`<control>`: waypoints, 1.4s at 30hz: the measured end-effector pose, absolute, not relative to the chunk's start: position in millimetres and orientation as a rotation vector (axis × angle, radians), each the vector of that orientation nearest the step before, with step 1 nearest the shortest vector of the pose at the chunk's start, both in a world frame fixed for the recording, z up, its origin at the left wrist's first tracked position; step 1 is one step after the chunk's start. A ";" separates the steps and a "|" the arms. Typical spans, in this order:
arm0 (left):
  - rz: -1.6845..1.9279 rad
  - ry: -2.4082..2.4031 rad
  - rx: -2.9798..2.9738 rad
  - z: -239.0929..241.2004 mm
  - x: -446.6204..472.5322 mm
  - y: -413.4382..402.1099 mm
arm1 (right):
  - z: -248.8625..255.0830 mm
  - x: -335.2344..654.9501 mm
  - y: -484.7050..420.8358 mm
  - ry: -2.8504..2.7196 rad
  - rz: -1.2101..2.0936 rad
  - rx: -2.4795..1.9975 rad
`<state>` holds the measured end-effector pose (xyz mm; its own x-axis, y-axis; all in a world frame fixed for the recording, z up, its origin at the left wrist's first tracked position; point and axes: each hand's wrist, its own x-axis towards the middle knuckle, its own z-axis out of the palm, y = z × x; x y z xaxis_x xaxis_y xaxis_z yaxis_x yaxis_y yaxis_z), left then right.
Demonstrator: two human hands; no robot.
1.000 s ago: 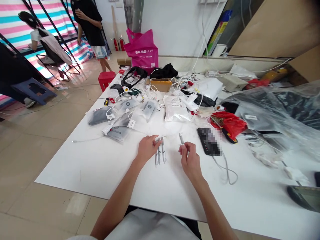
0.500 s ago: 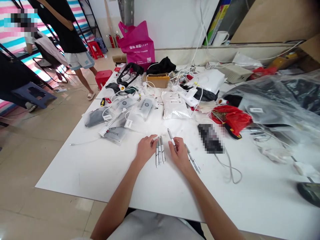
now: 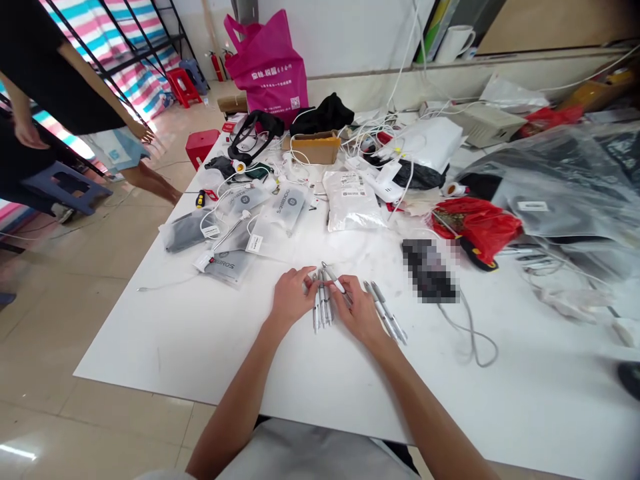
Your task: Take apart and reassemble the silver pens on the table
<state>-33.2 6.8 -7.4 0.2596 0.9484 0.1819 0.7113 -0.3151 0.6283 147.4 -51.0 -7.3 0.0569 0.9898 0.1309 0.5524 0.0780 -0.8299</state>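
**A:** So what's going on at the hands?

**B:** Both bare hands are down on the white surface (image 3: 165, 347), with a tight bunch of slim silver-and-white pens (image 3: 320, 310) between them. The left hand (image 3: 293, 298) sits at 9 o'clock from the bunch, its fingers (image 3: 307, 283) pressed together, tips against the pens, not pinching anything.

**A:** And the right one?

**B:** The right hand (image 3: 357, 311) is at 3 o'clock, its fingers (image 3: 345, 291) closed on an angled pen (image 3: 336, 281) that leans over the bunch toward 11 o'clock. Two more pens (image 3: 385, 312) lie just beside that hand, also around 3 o'clock.

**A:** What else is nearby?

**B:** Lots of clutter. There's a white sealed pouch (image 3: 353, 200) at 12 o'clock, a red plastic bag (image 3: 475, 228) at 2 o'clock and a grey packaged item (image 3: 187, 230) at 10 o'clock. Farther off, a pink tote bag (image 3: 267, 67) stands at 11 o'clock, and a person (image 3: 75, 87) stands on the floor at 10 o'clock.
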 end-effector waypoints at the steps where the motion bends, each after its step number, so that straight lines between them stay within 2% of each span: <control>1: 0.759 1.508 2.110 -6.9 -32.8 6.6 | -6.8 147.2 -50.9 -1.608 0.721 -1.572; 21: 0.748 1.532 2.038 -4.7 -29.2 7.0 | -11.5 146.3 -51.0 -1.600 0.625 -1.574; 25: 0.870 1.482 1.997 -3.6 -29.7 6.7 | -12.3 147.5 -51.6 -1.561 0.607 -1.562; 29: 1.067 1.211 1.714 12.8 -29.3 2.6 | -10.2 150.6 -52.5 -1.599 0.621 -1.532; 34: 0.973 0.676 1.157 26.1 -23.6 -4.7 | -3.7 151.5 -56.3 -1.630 0.799 -1.428; 39: 1.052 0.647 0.921 18.0 -17.1 -6.2 | 0.0 146.9 -59.4 -1.613 0.946 -1.344; 42: 1.123 0.722 0.931 19.2 -15.8 -6.9 | -3.0 143.8 -60.3 -1.630 0.915 -1.368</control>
